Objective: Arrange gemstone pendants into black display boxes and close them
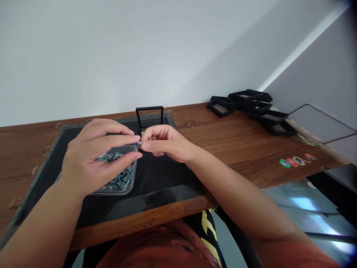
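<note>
My right hand (pixel 163 141) is closed in a pinch, thumb against the bent fingers, on a small shiny piece (pixel 138 143). The piece is too small to name; it looks clear or silvery and pokes out toward the left. Facing it from the left is my left hand (pixel 95 149), its thumb and fingers apart. The left fingertips are at the piece's end; whether they touch it I cannot tell. Below and partly behind my left hand stands a clear plastic tub (pixel 134 175), holding many small transparent and teal pieces (pixel 122 178).
A black mat (pixel 156 175) lies on the wooden table (pixel 200 130). An upright black frame (pixel 150 108) stands behind my hands. Several black frames (pixel 251 104) are heaped at the back right. Round colourful stickers (pixel 292 161) lie near the right end. A wall (pixel 125 56) rises behind.
</note>
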The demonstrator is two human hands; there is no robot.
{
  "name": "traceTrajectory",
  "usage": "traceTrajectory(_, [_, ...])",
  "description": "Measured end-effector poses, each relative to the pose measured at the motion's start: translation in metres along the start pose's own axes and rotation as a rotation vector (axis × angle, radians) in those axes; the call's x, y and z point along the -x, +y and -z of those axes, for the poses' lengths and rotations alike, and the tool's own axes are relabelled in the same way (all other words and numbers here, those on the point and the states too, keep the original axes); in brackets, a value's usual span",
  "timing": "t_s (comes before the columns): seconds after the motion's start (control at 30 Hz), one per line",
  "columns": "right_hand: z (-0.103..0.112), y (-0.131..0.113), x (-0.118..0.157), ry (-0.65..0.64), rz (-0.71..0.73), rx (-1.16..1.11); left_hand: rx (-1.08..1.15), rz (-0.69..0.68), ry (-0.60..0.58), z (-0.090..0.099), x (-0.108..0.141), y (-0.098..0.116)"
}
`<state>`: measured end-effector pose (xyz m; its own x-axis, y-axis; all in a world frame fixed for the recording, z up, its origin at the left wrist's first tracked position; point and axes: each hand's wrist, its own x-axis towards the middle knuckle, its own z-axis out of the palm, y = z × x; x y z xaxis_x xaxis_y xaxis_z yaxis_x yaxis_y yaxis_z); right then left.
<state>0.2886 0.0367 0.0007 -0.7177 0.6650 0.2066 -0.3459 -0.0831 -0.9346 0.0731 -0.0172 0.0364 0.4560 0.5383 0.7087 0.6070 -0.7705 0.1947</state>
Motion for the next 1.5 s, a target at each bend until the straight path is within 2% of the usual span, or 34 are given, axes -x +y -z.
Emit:
traceTrajectory(0.2, [0.003, 0.002, 0.000, 0.036, 0.003, -0.019, 0.069, 0.012, -0.033, 0.001, -0.002, 0.001])
traceTrajectory(0.53, [-0.001, -0.002, -0.002, 0.087, 0.052, 0.040, 0.149, 0.169, -0.060, -0.001, 0.000, 0.003])
traceTrajectory(0.8, [0.000, 0.005, -0.005, 0.209, 0.177, 0.115, 0.368, 0.447, -0.156, -0.002, -0.002, 0.008])
traceTrajectory(0.97, [-0.004, 0.005, -0.003, 0.266, 0.299, 0.222, 0.388, 0.606, -0.104, -0.004, -0.002, 0.008])
traceTrajectory(1.2, [-0.014, 0.005, 0.003, 0.500, 0.409, 0.562, 0.478, 0.772, 0.091, -0.007, -0.002, 0.005])
traceTrajectory(1.33, [-0.017, 0.007, 0.004, 0.483, 0.477, 0.683, 0.512, 0.793, 0.104, -0.009, -0.001, 0.003])
traceTrajectory(1.5, [-0.017, 0.012, 0.005, 0.425, 0.529, 0.770, 0.585, 0.808, 0.033, -0.009, 0.001, -0.001])
